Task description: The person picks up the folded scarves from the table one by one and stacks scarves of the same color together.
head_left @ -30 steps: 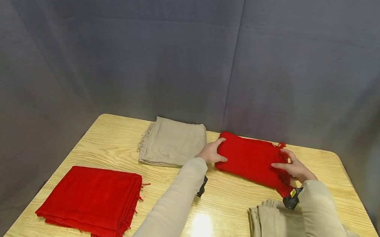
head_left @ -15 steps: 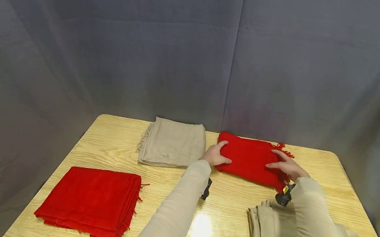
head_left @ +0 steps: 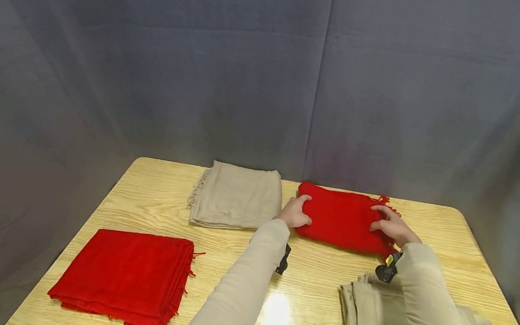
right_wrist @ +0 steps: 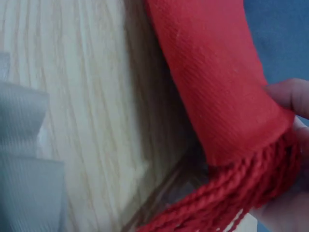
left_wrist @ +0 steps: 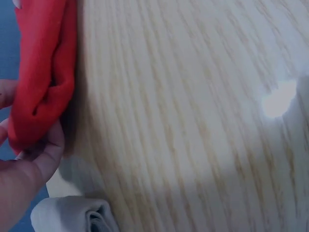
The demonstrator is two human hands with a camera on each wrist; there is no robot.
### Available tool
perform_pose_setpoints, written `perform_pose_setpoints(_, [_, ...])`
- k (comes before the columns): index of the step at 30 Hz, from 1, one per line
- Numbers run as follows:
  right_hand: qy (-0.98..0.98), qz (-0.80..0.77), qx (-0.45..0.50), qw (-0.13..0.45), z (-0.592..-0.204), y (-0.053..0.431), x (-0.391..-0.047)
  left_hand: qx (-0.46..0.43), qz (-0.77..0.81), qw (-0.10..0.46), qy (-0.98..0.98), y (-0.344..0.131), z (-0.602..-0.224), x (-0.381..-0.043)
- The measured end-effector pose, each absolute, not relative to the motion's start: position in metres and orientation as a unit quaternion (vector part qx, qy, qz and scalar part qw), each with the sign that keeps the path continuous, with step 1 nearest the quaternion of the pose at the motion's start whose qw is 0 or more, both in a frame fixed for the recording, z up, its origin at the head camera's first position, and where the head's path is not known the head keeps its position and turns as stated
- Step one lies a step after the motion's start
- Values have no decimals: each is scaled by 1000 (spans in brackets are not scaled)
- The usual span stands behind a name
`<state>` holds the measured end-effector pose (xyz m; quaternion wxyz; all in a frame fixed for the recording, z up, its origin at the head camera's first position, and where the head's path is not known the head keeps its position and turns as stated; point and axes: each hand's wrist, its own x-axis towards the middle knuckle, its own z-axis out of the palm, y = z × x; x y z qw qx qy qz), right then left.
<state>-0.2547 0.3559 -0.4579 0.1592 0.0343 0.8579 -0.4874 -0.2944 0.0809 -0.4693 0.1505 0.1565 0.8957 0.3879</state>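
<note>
A folded red fringed scarf (head_left: 340, 218) lies at the back right of the table, between both hands. My left hand (head_left: 295, 213) grips its left end, thumb over the top; in the left wrist view, fingers (left_wrist: 50, 150) curl beneath the folded red edge (left_wrist: 43, 72). At the opposite, fringed end, my right hand (head_left: 393, 230) holds the scarf. The right wrist view has the thumb (right_wrist: 289, 96) on the red cloth (right_wrist: 217, 82) and the rest of the hand behind the twisted fringe (right_wrist: 231, 193), partly hidden.
Left of the held scarf lies a folded beige fringed scarf (head_left: 240, 197). Another folded red scarf (head_left: 125, 274) is at the front left. Folded khaki cloth (head_left: 372, 311) sits under the right forearm. A grey curtain (head_left: 230, 77) rises behind the wooden table (head_left: 310, 280).
My right hand has shifted left, inward over the fringed end, and both hands have taken hold of the red scarf. Its front edge sits slightly higher in the head view.
</note>
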Motion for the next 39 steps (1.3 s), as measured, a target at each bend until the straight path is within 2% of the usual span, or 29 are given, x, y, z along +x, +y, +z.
perform_pose_setpoints(12, [863,-488,25,131,-453,349,-254,163,390,144,895,82,-466,-298])
perform_pose_setpoints(39, [834,-539,27,114,-432,346,-241,195,412,115,883,68,-443,-292])
